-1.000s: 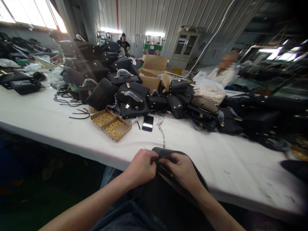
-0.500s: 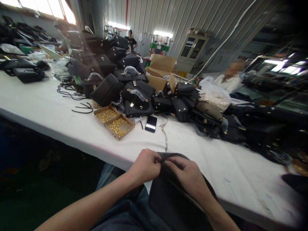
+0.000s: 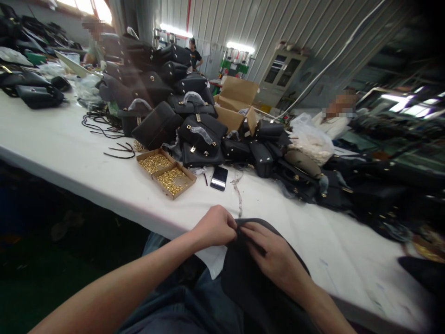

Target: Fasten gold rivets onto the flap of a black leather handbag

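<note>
A black handbag [image 3: 239,283] leans at the table's front edge, partly over my lap, and my right forearm covers part of it. My left hand [image 3: 218,226] is closed, with thumb and fingers pinching the bag's upper corner. Against the same corner, my right hand [image 3: 273,248] lies over the black material, fingers bent and gripping its edge. Whether a small part sits between the fingertips is hidden. Beyond the hands are two small cardboard trays [image 3: 178,194] of gold metal fittings and a phone [image 3: 219,178].
Black handbags [image 3: 203,134] are piled along the back of the white table [image 3: 114,178]. An open cardboard box [image 3: 231,116] and a plastic bag [image 3: 311,139] stand behind. Black cords [image 3: 120,150] lie at left. Several people are farther off.
The bag has turned and its opening edge no longer shows. My left hand has risen slightly, and my right hand lies flatter on the material. A white patch now shows beneath my left wrist.
</note>
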Demonstrator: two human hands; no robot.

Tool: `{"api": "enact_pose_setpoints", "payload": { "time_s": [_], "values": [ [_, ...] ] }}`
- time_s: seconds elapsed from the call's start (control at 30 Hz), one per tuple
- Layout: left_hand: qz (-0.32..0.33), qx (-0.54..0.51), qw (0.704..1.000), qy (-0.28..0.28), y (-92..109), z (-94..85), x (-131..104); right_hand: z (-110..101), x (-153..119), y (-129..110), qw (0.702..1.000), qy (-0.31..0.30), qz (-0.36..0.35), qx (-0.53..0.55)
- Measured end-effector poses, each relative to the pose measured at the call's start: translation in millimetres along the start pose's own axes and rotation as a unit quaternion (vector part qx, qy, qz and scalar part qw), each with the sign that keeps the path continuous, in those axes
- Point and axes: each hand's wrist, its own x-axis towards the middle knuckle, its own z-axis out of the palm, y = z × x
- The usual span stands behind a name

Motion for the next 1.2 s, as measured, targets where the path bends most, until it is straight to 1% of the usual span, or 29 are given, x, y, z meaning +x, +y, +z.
{"api": "enact_pose_setpoints", "payload": {
  "time_s": [0.13,0.27,0.33,0.43,0.6,0.73,0.8,0.93,1.0,1.2],
  "values": [
    [-0.053,-0.092,0.994,-0.024,-6.1,-0.4,9.2,10.3,0.9,8.6,0.994,0.049,-0.045,-0.088],
    [-0.087,-0.177,0.98,-0.015,-3.3,0.2,11.8,12.4,1.0,7.9,0.988,0.076,-0.036,-0.132],
    [-0.096,-0.203,0.975,-0.003,-1.8,0.6,12.8,9.8,2.6,7.0,0.987,0.074,-0.038,-0.137],
    [-0.104,-0.22,0.97,0.003,-1.8,0.9,14.9,6.3,6.8,9.6,0.985,0.056,-0.075,-0.145],
    [-0.101,-0.212,0.972,-0.002,-3.7,-0.1,18.0,3.7,18.0,20.3,0.981,0.007,-0.12,-0.153],
    [-0.093,-0.198,0.976,-0.007,-2.3,-3.9,15.6,2.2,24.2,22.0,0.977,-0.002,-0.136,-0.163],
    [-0.072,-0.187,0.98,-0.013,-0.9,-6.9,13.0,1.8,25.2,19.5,0.977,-0.005,-0.131,-0.166],
    [-0.029,-0.152,0.987,-0.033,2.7,-11.7,7.5,2.7,25.7,13.3,0.98,-0.03,-0.093,-0.172],
    [-0.016,-0.135,0.99,-0.035,3.4,-12.1,6.3,4.1,25.7,12.5,0.981,-0.029,-0.087,-0.173],
    [-0.007,-0.088,0.996,-0.007,-2.8,-5.5,8.6,7.5,19.7,21.0,0.981,-0.012,-0.115,-0.156]
  ]
}}
